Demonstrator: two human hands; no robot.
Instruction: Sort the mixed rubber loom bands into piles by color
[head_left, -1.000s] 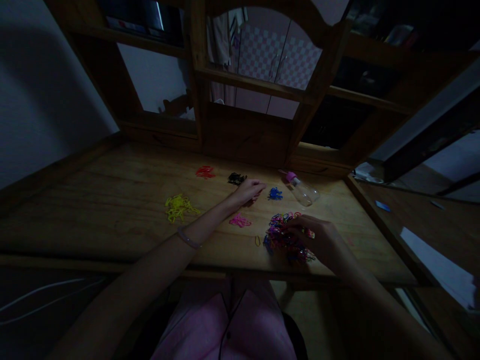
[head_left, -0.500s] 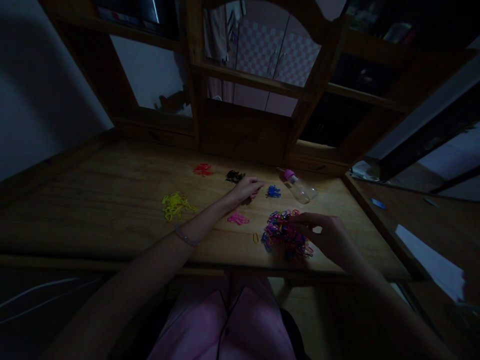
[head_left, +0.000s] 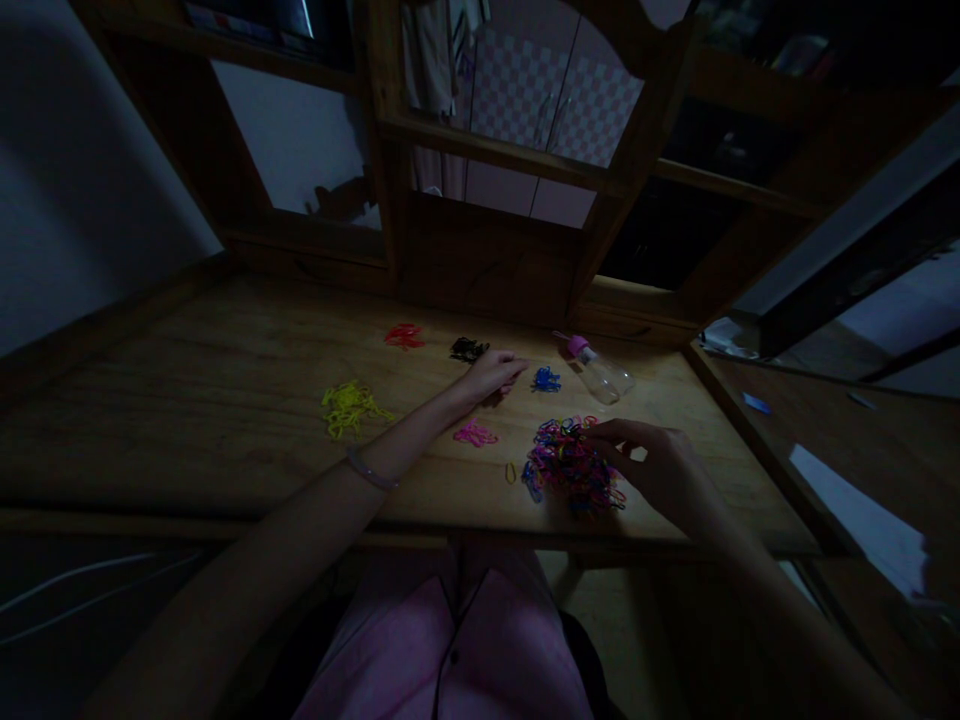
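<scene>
Grained wood with a faint sheen forms the smooth tabletop [head_left: 225, 390], beneath shelving [head_left: 495, 150] of dark wood. The small loops [head_left: 574, 465] look smooth, either plastic or rubber. A clear, glossy bottle [head_left: 600, 380], glass or plastic, carries a plastic-looking cap [head_left: 577, 345]. The garment [head_left: 502, 650] is soft cloth; the white sheet [head_left: 855, 515], matt paper.

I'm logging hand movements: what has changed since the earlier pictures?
The right hand has shifted slightly rightward over the multicoloured pile, uncovering more of it; whether its fingertips hold anything is too dark to tell. The left hand, yellow pile, blue pile and bottle stayed put.
</scene>
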